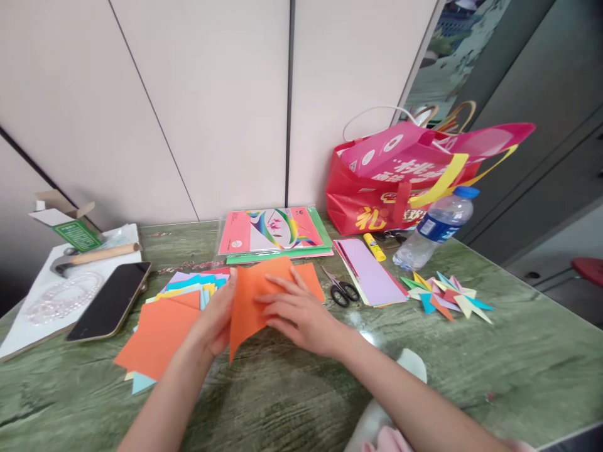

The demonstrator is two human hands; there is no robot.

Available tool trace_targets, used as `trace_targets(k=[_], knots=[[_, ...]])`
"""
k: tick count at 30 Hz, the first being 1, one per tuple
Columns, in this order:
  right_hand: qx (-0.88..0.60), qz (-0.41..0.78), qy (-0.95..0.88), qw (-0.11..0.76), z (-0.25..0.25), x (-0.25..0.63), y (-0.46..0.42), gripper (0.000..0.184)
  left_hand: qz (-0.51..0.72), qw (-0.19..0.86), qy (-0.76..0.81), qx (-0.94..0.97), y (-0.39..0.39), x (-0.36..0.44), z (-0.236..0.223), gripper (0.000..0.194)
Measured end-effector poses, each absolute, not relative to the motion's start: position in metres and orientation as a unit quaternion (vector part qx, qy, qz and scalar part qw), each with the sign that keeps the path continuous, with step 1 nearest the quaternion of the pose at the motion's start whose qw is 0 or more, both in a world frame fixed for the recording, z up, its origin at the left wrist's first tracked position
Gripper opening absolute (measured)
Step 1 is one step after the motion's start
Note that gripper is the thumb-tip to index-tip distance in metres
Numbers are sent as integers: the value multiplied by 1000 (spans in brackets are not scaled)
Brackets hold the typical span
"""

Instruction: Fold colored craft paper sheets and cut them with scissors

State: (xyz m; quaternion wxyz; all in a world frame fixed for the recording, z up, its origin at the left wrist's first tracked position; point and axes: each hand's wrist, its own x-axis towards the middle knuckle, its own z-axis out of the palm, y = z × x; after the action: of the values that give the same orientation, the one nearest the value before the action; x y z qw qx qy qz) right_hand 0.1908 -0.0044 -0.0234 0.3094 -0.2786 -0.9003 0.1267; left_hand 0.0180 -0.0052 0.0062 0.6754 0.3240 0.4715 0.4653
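My left hand [219, 320] grips the left edge of an orange sheet of paper [249, 292], with the thumb near its top corner. The sheet is raised off the table and slightly bent, its lower corner pointing down. My right hand [296, 314] lies against the face of this sheet with its fingers stretched and spread. Behind the right hand, another orange paper [311, 280] shows on the table. Left of my hands is a stack of coloured paper [162, 329], orange on top, with blue, yellow and purple edges sticking out.
Scissors [343, 292], purple paper strips [374, 270], a glue stick [374, 247] and folded paper stars [447, 295] lie to the right. A bottle [433, 229] leans by a red bag [367, 188]. Packaged paper [276, 231] is behind; a phone [110, 301] and hammer-like tool [94, 256] lie left.
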Motion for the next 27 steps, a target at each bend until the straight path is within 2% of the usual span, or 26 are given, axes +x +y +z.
trace_targets(k=[4, 7, 11, 12, 14, 17, 20, 22, 25, 27], knots=[[-274, 132, -880, 365, -28, 188, -3, 17, 496, 624, 479, 367, -3, 25, 2, 37], [-304, 167, -820, 455, -28, 187, -2, 15, 510, 574, 513, 383, -2, 23, -3, 41], [-383, 308, -680, 544, -27, 189, 3, 9, 515, 524, 549, 398, -2, 20, -4, 40], [-390, 360, -646, 549, -27, 189, 4, 10, 511, 518, 555, 403, -2, 21, -4, 40], [-388, 454, -591, 543, -30, 188, 5, 25, 494, 507, 574, 413, -2, 22, -4, 39], [-396, 511, -553, 525, -34, 185, 5, 47, 460, 480, 606, 437, -3, 24, -3, 41], [-415, 507, -548, 520, -35, 184, 5, 51, 449, 461, 603, 471, -5, 25, -1, 39], [-418, 495, -557, 520, -35, 186, 7, 51, 457, 483, 559, 496, -6, 23, 4, 36], [-418, 479, -578, 511, -34, 189, 8, 50, 459, 515, 492, 531, -7, 17, 11, 53], [-420, 477, -589, 500, -33, 189, 8, 48, 451, 497, 490, 557, -7, 11, 13, 60]])
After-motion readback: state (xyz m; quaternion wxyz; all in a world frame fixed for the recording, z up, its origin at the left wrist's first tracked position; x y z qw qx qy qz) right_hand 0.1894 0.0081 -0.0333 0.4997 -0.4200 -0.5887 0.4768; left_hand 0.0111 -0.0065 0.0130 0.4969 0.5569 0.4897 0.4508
